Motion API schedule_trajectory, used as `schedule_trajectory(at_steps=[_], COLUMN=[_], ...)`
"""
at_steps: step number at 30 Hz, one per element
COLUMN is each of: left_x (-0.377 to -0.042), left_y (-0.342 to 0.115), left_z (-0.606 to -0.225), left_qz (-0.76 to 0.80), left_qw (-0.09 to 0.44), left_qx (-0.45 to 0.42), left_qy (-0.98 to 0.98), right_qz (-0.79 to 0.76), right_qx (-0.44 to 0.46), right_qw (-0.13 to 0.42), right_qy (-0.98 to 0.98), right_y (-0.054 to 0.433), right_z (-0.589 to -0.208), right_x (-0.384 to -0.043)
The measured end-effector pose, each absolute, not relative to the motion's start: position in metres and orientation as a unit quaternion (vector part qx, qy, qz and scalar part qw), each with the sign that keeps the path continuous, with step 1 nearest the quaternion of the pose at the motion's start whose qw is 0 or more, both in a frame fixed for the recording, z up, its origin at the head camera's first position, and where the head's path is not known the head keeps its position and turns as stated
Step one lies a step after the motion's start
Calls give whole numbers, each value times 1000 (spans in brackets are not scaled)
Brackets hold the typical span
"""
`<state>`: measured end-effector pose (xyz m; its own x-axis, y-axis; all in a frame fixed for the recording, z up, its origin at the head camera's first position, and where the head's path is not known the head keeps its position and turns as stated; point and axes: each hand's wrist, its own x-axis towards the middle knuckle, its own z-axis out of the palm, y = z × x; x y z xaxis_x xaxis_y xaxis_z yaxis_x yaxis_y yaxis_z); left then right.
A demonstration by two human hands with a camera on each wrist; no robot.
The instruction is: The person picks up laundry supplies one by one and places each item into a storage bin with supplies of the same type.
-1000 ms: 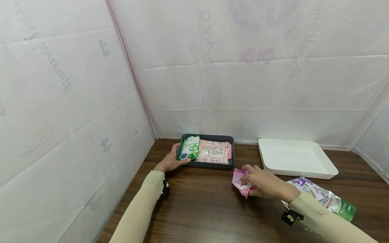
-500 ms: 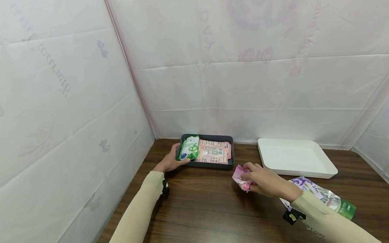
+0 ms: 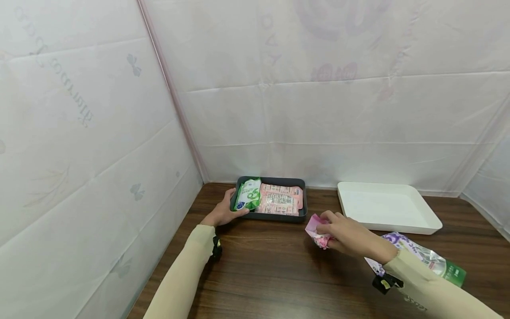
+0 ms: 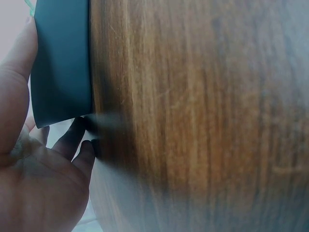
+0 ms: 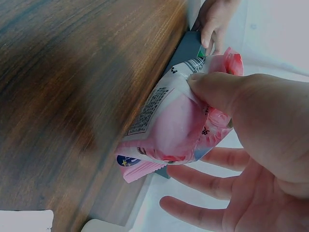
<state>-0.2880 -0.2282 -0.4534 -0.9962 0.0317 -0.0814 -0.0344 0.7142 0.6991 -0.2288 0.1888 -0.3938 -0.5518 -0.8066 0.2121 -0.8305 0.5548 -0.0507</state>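
A dark grey tray (image 3: 275, 217) stands at the back of the table. My left hand (image 3: 223, 212) grips its front left corner, thumb along the front wall and fingers around the left end. Inside the tray lie a green-and-white packet (image 3: 249, 194) and several pale pink packets (image 3: 279, 201). Just in front of the tray's right end, my right hand (image 3: 350, 234) pinches a crumpled pink soft plastic packet (image 5: 171, 121) above the table. Printed text shows on this packet in the right wrist view; the thumb presses one side, and three fingers extend below it.
A shallow white tray (image 3: 384, 208) stands at the back right. A purple-and-white packet (image 3: 400, 243) and a silver-and-green pouch (image 3: 453, 274) lie in front of it, partly hidden by my right sleeve. Pale sheeting (image 3: 326, 115) walls off the back and sides.
My right hand has lifted slightly and shifted a little farther back with the pink packet, whose lower end tilts differently. The left hand and the dark grey tray stay put.
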Motion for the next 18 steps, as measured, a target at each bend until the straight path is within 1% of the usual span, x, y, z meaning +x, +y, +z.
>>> schedule_trajectory(at_steps=[6, 18], left_x=[-288, -287], left_y=[-228, -228], left_z=[-453, -453], left_qz=[377, 377], left_qw=[43, 43], left_qx=[2, 3], left_qy=[925, 925], right_qz=[68, 72], right_qx=[464, 470], right_qw=[83, 102], right_qy=[-879, -874], right_y=[190, 190], right_z=[-392, -388], right_x=[-229, -230])
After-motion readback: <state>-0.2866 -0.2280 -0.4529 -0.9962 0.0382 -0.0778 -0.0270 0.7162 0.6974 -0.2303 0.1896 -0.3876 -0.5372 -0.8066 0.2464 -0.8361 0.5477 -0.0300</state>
